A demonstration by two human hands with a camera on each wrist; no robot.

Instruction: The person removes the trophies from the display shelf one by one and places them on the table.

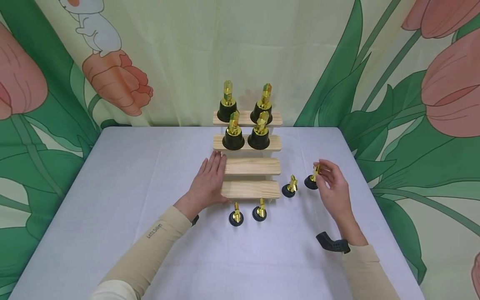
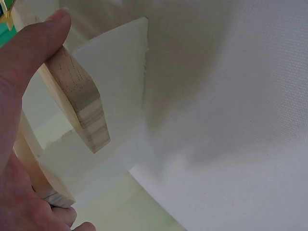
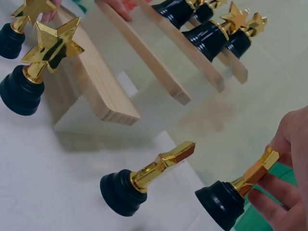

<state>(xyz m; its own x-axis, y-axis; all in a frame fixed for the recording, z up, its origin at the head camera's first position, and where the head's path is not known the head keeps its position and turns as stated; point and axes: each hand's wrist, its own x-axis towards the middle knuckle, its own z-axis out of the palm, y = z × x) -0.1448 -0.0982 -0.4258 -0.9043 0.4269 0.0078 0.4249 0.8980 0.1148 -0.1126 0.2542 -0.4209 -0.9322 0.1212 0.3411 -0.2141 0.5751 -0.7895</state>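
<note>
Four gold-star trophies with black bases stand on the two upper steps of a wooden rack, two per step. Left hand rests against the rack's left end, fingers straight along the two lower steps, thumb at the lowest one's edge. Right hand pinches the outermost trophy by its star, right of the rack; can't tell if its base touches the desk. Another trophy stands upright between that one and the rack. Two front trophies sit side by side near the lowest step. Tulip-print curtain behind.
</note>
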